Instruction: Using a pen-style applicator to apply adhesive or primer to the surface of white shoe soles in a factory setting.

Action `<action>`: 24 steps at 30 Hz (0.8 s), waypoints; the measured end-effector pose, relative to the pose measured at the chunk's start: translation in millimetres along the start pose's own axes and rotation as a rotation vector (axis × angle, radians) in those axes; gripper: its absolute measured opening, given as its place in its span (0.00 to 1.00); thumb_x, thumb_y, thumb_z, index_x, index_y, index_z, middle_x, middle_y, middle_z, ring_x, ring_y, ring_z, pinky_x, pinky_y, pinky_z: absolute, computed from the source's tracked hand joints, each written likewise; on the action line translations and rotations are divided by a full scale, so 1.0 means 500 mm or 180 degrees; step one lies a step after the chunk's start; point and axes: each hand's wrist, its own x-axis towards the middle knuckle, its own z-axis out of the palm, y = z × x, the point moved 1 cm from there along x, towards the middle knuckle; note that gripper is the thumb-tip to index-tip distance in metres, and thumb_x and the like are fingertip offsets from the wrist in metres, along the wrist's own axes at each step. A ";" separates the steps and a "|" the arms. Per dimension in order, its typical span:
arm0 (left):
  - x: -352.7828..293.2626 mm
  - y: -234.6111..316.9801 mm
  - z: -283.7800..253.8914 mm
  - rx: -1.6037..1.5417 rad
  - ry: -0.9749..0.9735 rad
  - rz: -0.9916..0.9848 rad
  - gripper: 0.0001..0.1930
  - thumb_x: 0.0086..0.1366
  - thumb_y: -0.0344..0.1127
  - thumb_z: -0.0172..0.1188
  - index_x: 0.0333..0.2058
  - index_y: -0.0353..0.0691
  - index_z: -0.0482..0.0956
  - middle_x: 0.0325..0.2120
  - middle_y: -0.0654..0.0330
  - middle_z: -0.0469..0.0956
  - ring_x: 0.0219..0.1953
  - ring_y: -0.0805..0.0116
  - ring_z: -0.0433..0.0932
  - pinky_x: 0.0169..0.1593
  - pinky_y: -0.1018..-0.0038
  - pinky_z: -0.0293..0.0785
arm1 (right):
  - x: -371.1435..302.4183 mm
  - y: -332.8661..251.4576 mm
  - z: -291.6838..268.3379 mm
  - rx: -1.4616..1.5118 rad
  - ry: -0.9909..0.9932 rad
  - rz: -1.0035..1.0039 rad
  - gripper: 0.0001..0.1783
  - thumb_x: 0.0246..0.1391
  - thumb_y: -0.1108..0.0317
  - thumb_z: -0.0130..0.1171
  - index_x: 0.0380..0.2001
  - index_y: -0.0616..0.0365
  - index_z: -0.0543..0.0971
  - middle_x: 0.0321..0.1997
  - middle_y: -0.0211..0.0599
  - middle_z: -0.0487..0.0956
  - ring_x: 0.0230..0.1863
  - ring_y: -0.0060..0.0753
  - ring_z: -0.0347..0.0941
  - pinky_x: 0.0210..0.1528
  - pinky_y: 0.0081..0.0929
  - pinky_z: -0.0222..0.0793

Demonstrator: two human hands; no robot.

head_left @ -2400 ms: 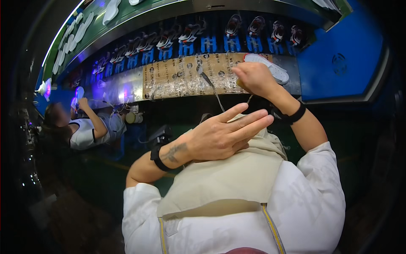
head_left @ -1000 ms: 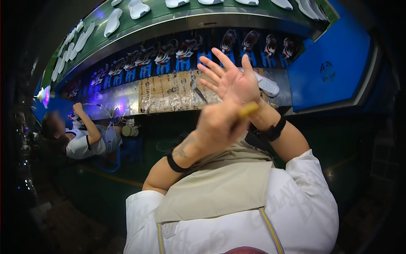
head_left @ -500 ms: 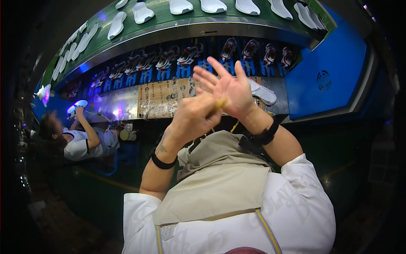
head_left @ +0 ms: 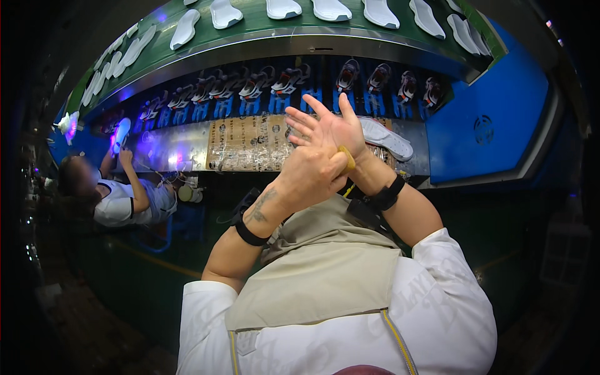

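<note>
Above the apron (head_left: 325,275), left hand (head_left: 310,177) gripping yellow tool (head_left: 347,159), right hand (head_left: 330,127) spread.

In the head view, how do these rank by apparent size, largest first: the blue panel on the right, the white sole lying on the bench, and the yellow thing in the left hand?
1. Blue panel
2. White sole
3. Yellow thing, mostly hidden inside the left hand, so its full size is unsure.

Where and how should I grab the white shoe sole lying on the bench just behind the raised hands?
Take the white sole across its narrow middle, thumb on one long edge and fingers on the other, coming from above on its right side. It lies flat and long on the bench, its left end hidden behind the open right hand; the left hand holds a small yellow piece.
</note>
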 end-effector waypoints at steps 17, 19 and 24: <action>-0.015 -0.068 -0.067 0.0282 0.1323 -0.0878 0.07 0.61 0.28 0.66 0.29 0.37 0.76 0.22 0.52 0.75 0.21 0.53 0.77 0.25 0.62 0.73 | 0.005 -0.022 0.069 0.0447 -0.0313 -0.0540 0.49 0.70 0.28 0.28 0.80 0.51 0.42 0.81 0.59 0.50 0.81 0.55 0.48 0.79 0.55 0.49; -0.020 -0.078 -0.059 0.0248 0.1346 -0.0993 0.08 0.62 0.28 0.65 0.27 0.36 0.74 0.21 0.52 0.74 0.21 0.52 0.77 0.24 0.62 0.72 | 0.008 -0.017 0.074 0.0487 -0.0552 -0.0447 0.48 0.70 0.28 0.27 0.80 0.50 0.43 0.79 0.58 0.53 0.81 0.54 0.46 0.80 0.54 0.44; -0.032 -0.103 -0.082 0.0004 0.1946 -0.1654 0.12 0.67 0.30 0.62 0.25 0.34 0.72 0.17 0.50 0.75 0.18 0.55 0.77 0.24 0.64 0.70 | -0.001 -0.015 0.083 0.0513 -0.0586 -0.0358 0.49 0.70 0.27 0.23 0.80 0.51 0.44 0.80 0.59 0.52 0.82 0.54 0.44 0.81 0.55 0.39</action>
